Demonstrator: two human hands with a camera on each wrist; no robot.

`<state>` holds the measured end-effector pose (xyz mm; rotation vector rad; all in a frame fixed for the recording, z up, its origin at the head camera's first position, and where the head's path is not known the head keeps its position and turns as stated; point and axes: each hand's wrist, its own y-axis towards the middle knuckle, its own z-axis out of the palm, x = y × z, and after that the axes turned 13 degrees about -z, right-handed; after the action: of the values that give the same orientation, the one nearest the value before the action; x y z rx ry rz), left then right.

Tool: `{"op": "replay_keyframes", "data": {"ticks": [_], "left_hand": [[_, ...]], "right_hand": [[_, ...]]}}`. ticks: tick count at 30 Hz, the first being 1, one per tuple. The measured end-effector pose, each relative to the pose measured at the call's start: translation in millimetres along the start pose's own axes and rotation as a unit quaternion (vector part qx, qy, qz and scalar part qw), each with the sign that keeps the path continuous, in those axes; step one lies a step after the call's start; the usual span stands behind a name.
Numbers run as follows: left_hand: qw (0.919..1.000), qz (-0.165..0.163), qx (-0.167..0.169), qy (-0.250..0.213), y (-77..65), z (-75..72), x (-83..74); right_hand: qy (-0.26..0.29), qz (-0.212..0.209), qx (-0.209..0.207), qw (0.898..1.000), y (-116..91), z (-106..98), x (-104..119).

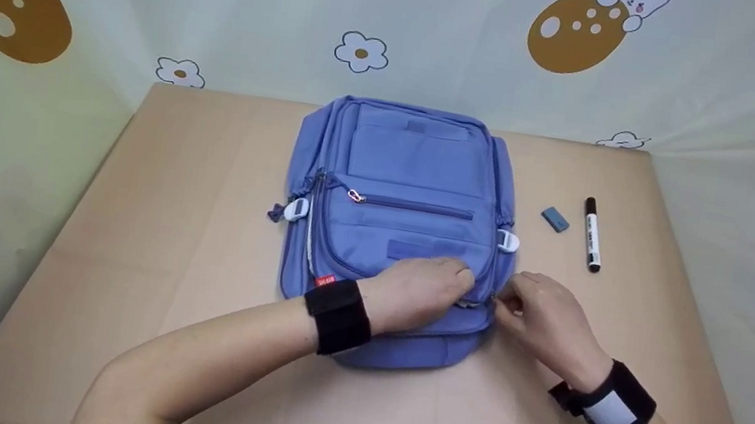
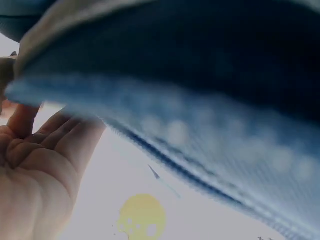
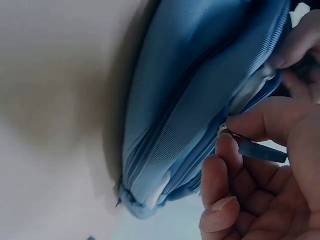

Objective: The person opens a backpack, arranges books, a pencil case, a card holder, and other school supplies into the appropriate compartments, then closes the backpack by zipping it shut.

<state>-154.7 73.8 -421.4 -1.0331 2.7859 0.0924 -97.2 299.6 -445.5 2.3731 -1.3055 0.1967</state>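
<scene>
A blue backpack (image 1: 419,158) lies front side up on the table. My left hand (image 1: 414,292) is over its lower front. In the right wrist view that hand's thumb and finger pinch the fabric edge beside a zipper. At the bag's lower right side, my right hand (image 1: 547,327) pinches a zipper pull (image 3: 262,151) between thumb and forefinger, its blue tab hanging across the fingers. Blurred backpack fabric (image 2: 210,115) fills much of the left wrist view, with a palm at its left edge. The left fingertips are hidden in the head view.
Right of the backpack lie a small blue-grey eraser-like block (image 1: 555,219) and a black-and-white marker (image 1: 592,234). The brown table (image 1: 197,215) is bordered by pale printed cloth walls (image 1: 266,8) at the back and sides. Both wrists wear black straps.
</scene>
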Motion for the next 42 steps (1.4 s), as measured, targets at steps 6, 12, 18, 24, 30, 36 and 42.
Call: {"op": "replay_keyframes", "data": {"ticks": [6, 12, 18, 24, 30, 36, 42], "left_hand": [[1.0, 0.001, -0.004, 0.0, 0.3, 0.1, 0.6], [0.9992, 0.018, -0.02, 0.03, -3.4, 2.8, 0.5], [0.9966, 0.038, -0.051, 0.053, -20.2, 2.4, 6.7], [0.9947, 0.044, -0.079, 0.048, -47.0, 0.3, 25.0], [0.9954, 0.043, -0.063, 0.058, -54.3, -0.6, 36.8], [0.9967, 0.041, -0.044, 0.055, -52.9, 1.9, 37.0], [0.9951, 0.043, -0.053, 0.072, -52.5, 2.7, 35.8]], "right_hand": [[0.047, 0.011, 0.017, 0.999, -0.2, -4.3, 12.1], [0.056, 0.021, 0.012, 0.998, -0.8, -2.2, 12.6], [0.048, 0.019, -0.001, 0.999, -3.7, 0.5, 10.5], [0.045, 0.025, 0.0, 0.999, -4.7, 0.6, 10.8], [0.045, 0.033, -0.002, 0.998, -5.6, -0.1, 13.2], [0.047, 0.038, -0.014, 0.998, -7.5, 3.3, 24.2], [0.065, -0.007, -0.006, 0.998, -1.6, 13.7, 48.3]]}}
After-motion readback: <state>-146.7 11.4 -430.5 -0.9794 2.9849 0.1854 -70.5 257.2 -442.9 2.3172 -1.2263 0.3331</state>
